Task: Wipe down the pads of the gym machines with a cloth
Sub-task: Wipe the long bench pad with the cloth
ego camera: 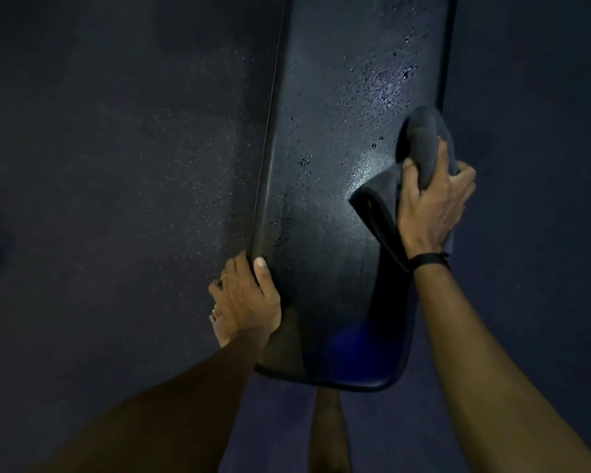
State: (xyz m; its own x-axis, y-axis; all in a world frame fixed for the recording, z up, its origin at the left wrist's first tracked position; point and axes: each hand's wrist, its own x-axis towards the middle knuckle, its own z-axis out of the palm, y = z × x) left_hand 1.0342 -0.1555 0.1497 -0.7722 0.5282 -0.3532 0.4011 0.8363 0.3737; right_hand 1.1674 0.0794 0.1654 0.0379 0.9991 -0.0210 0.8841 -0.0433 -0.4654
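A long black bench pad (325,206) runs from the top of the view down to the bottom centre, its surface speckled with wet droplets. My right hand (434,203) grips a bunched dark grey cloth (423,145) and holds it against the pad's right edge. A flat fold of the cloth hangs under the hand over the pad. My left hand (244,298) grips the pad's left edge near its lower end, with the thumb on top and the fingers curled underneath.
Dark speckled rubber floor (116,165) surrounds the pad on both sides. My bare leg (328,435) shows under the pad's near end, and a bare foot shows beside my left hand. A dim red shape sits at the far left edge.
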